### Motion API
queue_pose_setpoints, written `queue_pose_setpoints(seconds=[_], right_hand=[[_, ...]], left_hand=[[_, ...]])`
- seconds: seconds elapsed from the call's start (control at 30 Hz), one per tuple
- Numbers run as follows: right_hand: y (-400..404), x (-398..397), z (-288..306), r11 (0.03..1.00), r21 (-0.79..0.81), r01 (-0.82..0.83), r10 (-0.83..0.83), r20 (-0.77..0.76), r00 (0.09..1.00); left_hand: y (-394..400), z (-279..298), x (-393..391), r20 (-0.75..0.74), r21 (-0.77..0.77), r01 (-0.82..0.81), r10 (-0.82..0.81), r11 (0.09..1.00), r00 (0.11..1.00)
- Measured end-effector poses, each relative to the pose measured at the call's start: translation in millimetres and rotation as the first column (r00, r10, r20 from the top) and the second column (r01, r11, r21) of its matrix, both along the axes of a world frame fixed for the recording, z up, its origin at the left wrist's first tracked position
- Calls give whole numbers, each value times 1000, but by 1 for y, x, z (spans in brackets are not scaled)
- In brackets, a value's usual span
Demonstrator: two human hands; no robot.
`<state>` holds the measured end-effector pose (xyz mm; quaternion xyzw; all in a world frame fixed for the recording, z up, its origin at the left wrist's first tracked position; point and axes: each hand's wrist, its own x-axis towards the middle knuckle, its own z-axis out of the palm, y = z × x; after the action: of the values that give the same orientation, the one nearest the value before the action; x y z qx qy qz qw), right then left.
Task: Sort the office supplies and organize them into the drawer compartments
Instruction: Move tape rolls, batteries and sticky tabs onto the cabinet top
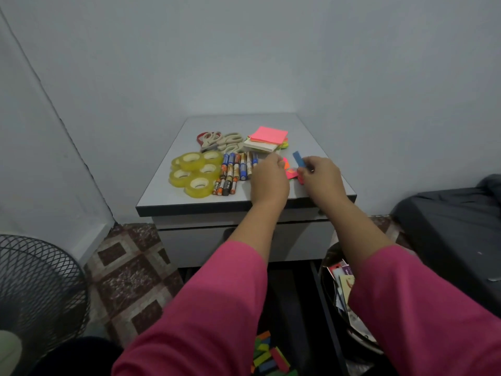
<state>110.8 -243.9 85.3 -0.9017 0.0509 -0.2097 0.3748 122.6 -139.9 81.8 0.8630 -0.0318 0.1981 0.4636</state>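
Note:
Supplies lie on a grey cabinet top (311, 137): several yellow tape rolls (196, 172), a row of batteries (234, 169), scissors (221, 141) and a stack of sticky notes (267, 139) topped in pink. My right hand (320, 177) pinches a blue eraser (299, 159) and seems to hold a pink one below it. My left hand (268, 180) rests curled beside the batteries, over small pink pieces (290, 173); what its fingers hold is hidden. Below, an open drawer (329, 321) holds several coloured erasers (268, 354).
A black mesh fan (35, 289) stands at the lower left on the patterned floor. A dark bin (341, 291) with papers sits right of the drawer. A dark bed or seat (455, 226) fills the right side. Walls close in behind and left.

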Motion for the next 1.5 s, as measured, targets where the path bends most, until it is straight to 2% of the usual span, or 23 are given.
queue_pose_setpoints(seconds=[0.17,0.37,0.5,0.6,0.67,0.73,0.8,0.87,0.93,1.0,1.07,1.17,1.27,1.37,1.5], right_hand=[[-5,-5,-5,996,76,-43,41,36,999],[-6,-19,-1,972,231,-42,15,117,993],[1,-39,-10,925,373,-72,-40,283,958],[11,-67,-38,933,353,-71,-109,464,879],[16,-82,-66,939,340,-54,-123,478,870],[21,-97,-96,933,359,-28,-101,334,937],[25,-109,-131,944,330,19,-50,87,995],[29,-120,-167,974,219,48,-12,-163,987],[32,-133,-198,995,92,24,16,-409,912],[36,-150,-223,998,-32,-55,22,-639,769],[39,-165,-242,975,-107,-193,39,-778,627],[44,-173,-254,891,-195,-410,59,-846,530],[50,-172,-257,789,-289,-543,73,-833,549],[52,-170,-262,747,-329,-577,91,-810,579],[52,-166,-269,771,-308,-557,113,-795,596]], left_hand=[[5,0,-2,-26,37,48,-47,998,999],[13,-1,-9,-7,-114,145,-146,983,989],[22,-1,-29,137,-211,241,-216,947,967],[27,-19,-58,240,-265,292,-230,919,943],[34,-42,-82,237,-283,286,-222,915,946],[43,-74,-100,175,-287,256,-213,923,961],[53,-109,-112,40,-293,199,-196,935,980],[67,-148,-119,-133,-228,121,-154,966,979],[85,-187,-127,-298,-60,76,-90,995,950],[104,-222,-137,-444,143,112,-37,983,895],[117,-243,-149,-578,276,197,-1,941,816],[119,-257,-160,-702,362,337,17,869,712],[109,-261,-166,-734,420,449,4,789,679],[100,-266,-168,-721,484,462,40,743,691],[97,-269,-167,-739,475,432,81,767,668]])
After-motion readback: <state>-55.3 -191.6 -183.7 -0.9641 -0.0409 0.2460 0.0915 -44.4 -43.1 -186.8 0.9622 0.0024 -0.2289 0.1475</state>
